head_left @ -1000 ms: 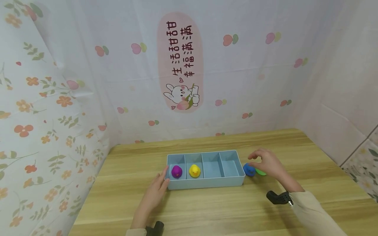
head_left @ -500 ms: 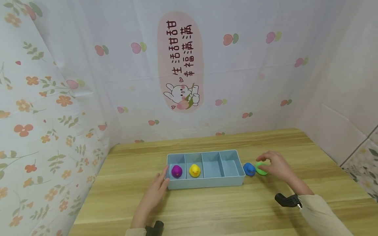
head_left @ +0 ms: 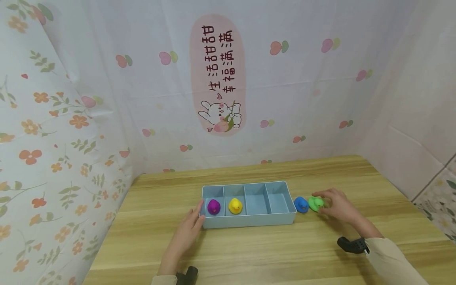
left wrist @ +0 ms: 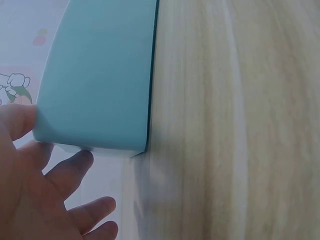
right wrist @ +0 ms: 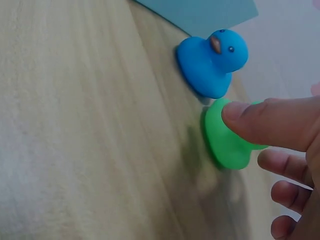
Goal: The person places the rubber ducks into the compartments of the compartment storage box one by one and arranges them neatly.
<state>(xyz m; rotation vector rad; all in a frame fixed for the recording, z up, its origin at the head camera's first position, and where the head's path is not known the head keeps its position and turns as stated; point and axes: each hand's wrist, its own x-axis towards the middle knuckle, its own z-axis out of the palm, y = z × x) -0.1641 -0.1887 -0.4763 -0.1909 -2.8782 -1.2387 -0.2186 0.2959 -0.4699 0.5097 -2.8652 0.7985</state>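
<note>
At the left end of the light-blue divided box (head_left: pixel 249 221), my left hand (head_left: pixel 184 233) rests its fingertips on the corner and end wall. In the left wrist view, its fingers (left wrist: pixel 72 170) look fairly straight and spread. A purple rubber duck (head_left: pixel 213 207) sits in the leftmost compartment and a yellow rubber duck (head_left: pixel 235 206) in the one beside it. To the right of the box, my right hand (head_left: pixel 338 206) has its thumb and index finger round a green rubber duck (head_left: pixel 315 203) on the table. The right wrist view shows the thumb against its body; the index fingertip is hidden there.
A blue rubber duck (head_left: pixel 301 205) stands between the box's right end and the green duck, close to both. The wooden table (head_left: pixel 249 253) meets a patterned cloth backdrop (head_left: pixel 270 103) behind and at the sides.
My right hand has moved from above the blue duck rightward and down to the green duck, whose head now shows. My left hand and the box stay in place.
</note>
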